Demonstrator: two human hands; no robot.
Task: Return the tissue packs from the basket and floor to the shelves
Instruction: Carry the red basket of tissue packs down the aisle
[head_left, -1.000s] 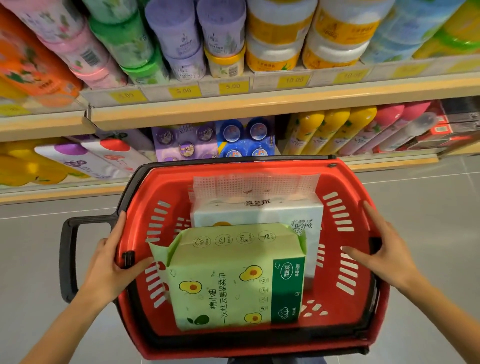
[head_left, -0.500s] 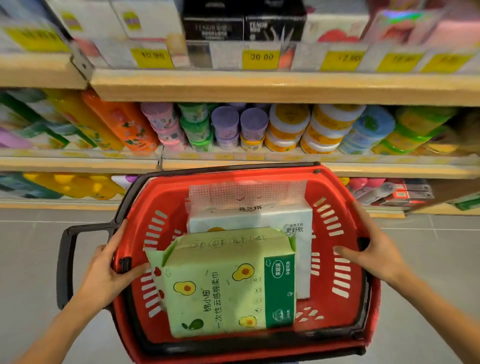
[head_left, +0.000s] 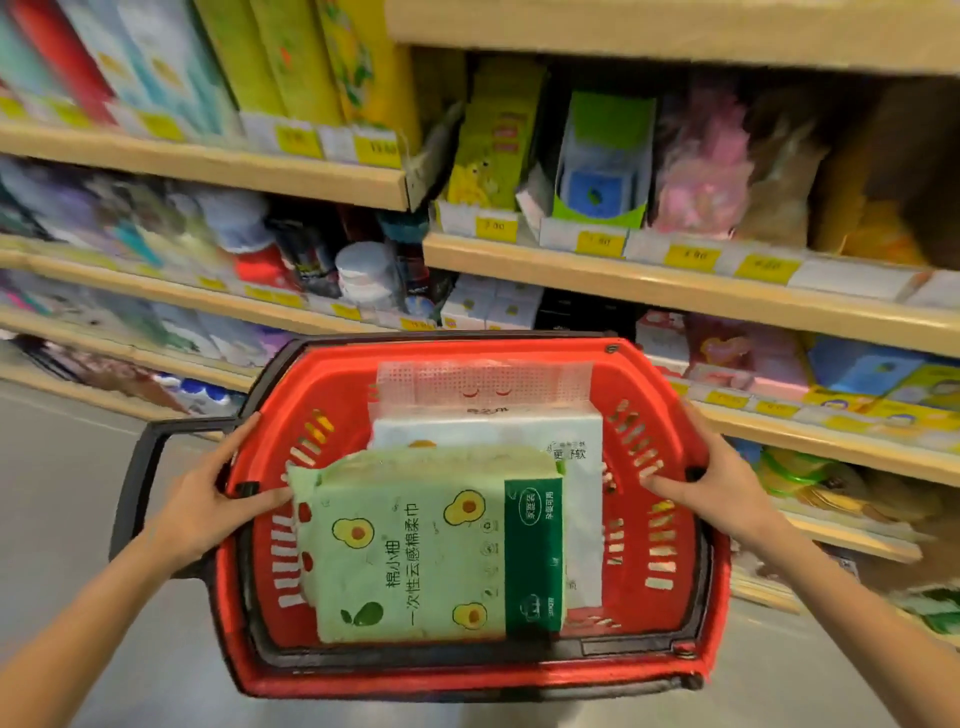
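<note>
Both hands clamped the red basket (head_left: 670, 525) at centre frame, left hand (head_left: 202, 499) and right hand (head_left: 711, 483) gripping opposite rims to keep it level (shelves (head_left: 649, 286) blurred above), green tissue pack (head_left: 426, 545) lying atop the white pack (head_left: 498, 431) inside.

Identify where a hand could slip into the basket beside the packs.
Free: red floor between the green avocado pack and the basket left wall, and between the white pack and right wall. Crowded: centre, packs stacked.
</note>
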